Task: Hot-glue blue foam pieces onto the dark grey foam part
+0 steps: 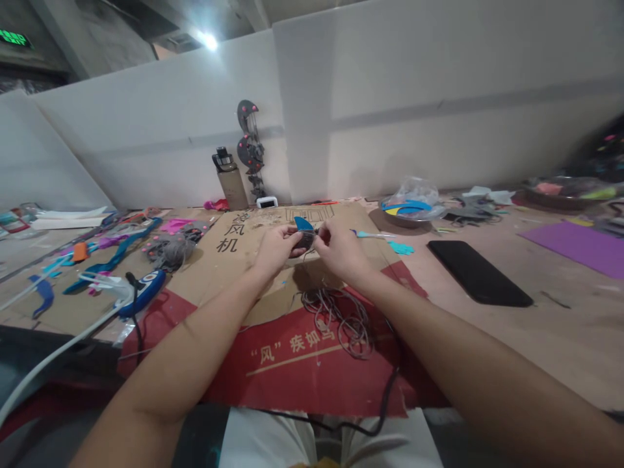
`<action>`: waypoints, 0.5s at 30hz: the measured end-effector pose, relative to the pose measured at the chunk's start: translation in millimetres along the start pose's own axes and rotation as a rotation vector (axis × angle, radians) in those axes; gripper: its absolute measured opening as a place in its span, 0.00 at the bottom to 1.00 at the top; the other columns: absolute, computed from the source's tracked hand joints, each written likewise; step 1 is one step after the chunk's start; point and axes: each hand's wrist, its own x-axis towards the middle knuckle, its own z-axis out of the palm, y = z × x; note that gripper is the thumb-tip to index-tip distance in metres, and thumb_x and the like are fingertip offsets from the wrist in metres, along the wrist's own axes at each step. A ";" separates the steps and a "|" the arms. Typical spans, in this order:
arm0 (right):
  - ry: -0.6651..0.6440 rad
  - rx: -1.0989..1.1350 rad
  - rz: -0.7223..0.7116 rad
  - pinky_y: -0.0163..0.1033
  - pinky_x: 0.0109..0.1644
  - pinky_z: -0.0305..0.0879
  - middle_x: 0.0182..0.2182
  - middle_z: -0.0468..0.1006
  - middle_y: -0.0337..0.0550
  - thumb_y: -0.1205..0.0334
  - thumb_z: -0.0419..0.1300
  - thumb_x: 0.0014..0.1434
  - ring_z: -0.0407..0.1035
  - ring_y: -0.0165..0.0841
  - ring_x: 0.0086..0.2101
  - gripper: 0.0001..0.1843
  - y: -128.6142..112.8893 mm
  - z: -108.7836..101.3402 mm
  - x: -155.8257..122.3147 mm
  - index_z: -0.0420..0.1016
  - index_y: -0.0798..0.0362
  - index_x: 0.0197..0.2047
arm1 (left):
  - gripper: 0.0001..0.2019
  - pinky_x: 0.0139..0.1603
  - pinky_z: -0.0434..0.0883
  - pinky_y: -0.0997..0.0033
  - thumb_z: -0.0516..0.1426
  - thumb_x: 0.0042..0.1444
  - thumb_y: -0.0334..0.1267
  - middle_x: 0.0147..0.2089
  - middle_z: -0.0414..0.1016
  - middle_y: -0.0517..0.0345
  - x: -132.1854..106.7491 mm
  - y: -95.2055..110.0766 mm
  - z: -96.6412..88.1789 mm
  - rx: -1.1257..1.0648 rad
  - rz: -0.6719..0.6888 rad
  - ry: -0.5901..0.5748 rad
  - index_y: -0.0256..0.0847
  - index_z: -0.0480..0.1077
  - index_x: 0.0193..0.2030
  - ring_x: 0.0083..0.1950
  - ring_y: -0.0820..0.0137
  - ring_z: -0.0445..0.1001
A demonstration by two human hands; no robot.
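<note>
My left hand [280, 247] is closed on a small dark grey piece [306, 240], held low over the cardboard. A blue fin-shaped piece [303, 223] stands up from its top; how the two are joined is too small to tell. On the right side, my right hand [338, 248] pinches with thumb and fingers at the grey piece's edge, and what lies between the fingertips is hidden. A thin strand hangs below the hands. Nearer to me, a loose tangle of grey cord [358, 328] rests on the red part of the cardboard sheet [273, 383].
A black phone-like slab [478, 273] lies right, with a purple sheet [580, 244] beyond. A bowl [407, 218] and bottle [231, 185] stand behind. Left are a blue-and-white power strip [146, 292], a cable, blue strips [119, 257] and a grey bundle [170, 252]. A partition [390, 117] rises behind.
</note>
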 end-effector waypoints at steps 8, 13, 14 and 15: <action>-0.122 0.774 0.358 0.37 0.33 0.65 0.21 0.70 0.31 0.68 0.54 0.50 0.68 0.29 0.24 0.09 0.8 3.6 6.2 0.57 0.49 0.34 | 0.02 0.33 0.76 0.74 0.58 0.54 0.25 0.32 0.76 0.55 -5.6 6.3 0.9 -0.003 -0.008 -0.016 0.32 0.72 0.32 0.29 0.75 0.75; -0.140 0.998 0.478 0.34 0.30 0.64 0.17 0.61 0.26 0.73 0.54 0.46 0.59 0.25 0.19 0.14 -8.1 -2.0 5.0 0.58 0.48 0.36 | 0.04 0.35 0.77 0.73 0.57 0.55 0.25 0.34 0.77 0.54 -6.0 5.3 0.6 0.012 0.020 -0.049 0.32 0.74 0.33 0.32 0.74 0.76; -0.148 1.005 0.488 0.32 0.27 0.60 0.16 0.58 0.26 0.73 0.53 0.46 0.55 0.24 0.18 0.14 -9.0 -1.9 4.8 0.59 0.48 0.35 | 0.04 0.35 0.77 0.72 0.57 0.55 0.25 0.34 0.77 0.54 -6.2 5.4 0.9 0.013 0.021 -0.052 0.32 0.74 0.33 0.32 0.74 0.76; -0.152 0.995 0.499 0.31 0.24 0.55 0.16 0.55 0.25 0.74 0.52 0.46 0.51 0.23 0.17 0.13 -9.0 -1.3 4.8 0.59 0.48 0.35 | 0.04 0.35 0.77 0.73 0.57 0.55 0.25 0.34 0.77 0.54 -6.3 5.7 1.1 0.012 0.022 -0.053 0.32 0.74 0.33 0.32 0.74 0.75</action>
